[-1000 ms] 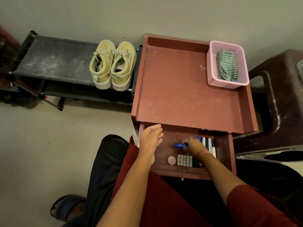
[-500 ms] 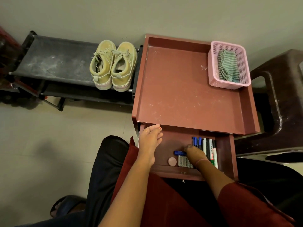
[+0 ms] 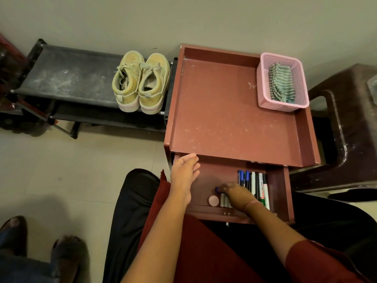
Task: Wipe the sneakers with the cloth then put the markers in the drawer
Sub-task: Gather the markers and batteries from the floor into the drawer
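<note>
The drawer [image 3: 285, 193] of the reddish cabinet [image 3: 224, 111] stands pulled out. Several markers [image 3: 256, 185] lie side by side at its right. My right hand [image 3: 237, 194] is low inside the drawer, fingers closed on a blue-capped marker [image 3: 217, 189] that pokes out to the left. My left hand [image 3: 184, 174] rests open on the drawer's left edge. A pair of yellow sneakers [image 3: 140, 82] sits on the black rack [image 3: 67, 78]. The striped cloth [image 3: 282, 83] lies in a pink basket [image 3: 283, 103] on the cabinet top.
Several batteries [image 3: 224, 200] and a round pink disc [image 3: 213, 200] lie at the drawer's front. A dark plastic stool [image 3: 346, 129] stands to the right. Another person's sandalled feet [image 3: 40, 248] are on the tiled floor at lower left.
My right hand has carried the blue-capped marker down toward the drawer's front, near the batteries. My left hand has stayed on the drawer edge.
</note>
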The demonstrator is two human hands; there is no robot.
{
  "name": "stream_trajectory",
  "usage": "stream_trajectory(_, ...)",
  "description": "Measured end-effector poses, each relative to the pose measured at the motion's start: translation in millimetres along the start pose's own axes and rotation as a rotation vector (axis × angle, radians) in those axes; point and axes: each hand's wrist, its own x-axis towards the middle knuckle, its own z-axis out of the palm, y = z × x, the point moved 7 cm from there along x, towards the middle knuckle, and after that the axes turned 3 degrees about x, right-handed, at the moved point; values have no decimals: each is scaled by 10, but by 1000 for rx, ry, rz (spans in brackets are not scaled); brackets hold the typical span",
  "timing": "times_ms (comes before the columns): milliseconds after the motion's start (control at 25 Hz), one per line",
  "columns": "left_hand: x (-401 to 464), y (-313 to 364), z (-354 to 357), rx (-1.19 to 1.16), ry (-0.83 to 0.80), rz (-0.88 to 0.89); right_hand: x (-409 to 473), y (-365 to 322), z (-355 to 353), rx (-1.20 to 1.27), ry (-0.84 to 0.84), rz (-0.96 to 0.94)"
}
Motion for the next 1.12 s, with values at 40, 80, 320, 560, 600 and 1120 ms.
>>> stream_trajectory(40, -3, 4, -5, -4, 1, -1, -26, -122, 21, -58, -49, -69)
stream_trajectory(80, -3, 5, -11, -6, 3, -2, -53, -221, 45, -127, -99, -114)
stream_trajectory(320, -10, -8, -36, -2, 0, 1, -71, -278, 93, -341, -241, -121)
stream_trajectory(560, -9, -7, -39, -6, 2, 4, -107, -304, 4, -401, -249, -59)
stream_trajectory(600, -5, -11, -51, -4, 7, 6, -148, -299, -58, -326, -221, -15)
stream_trajectory(1120, -71, -43, -155, -14, 34, 14, -1626, -436, 154, 2255, 4, 927)
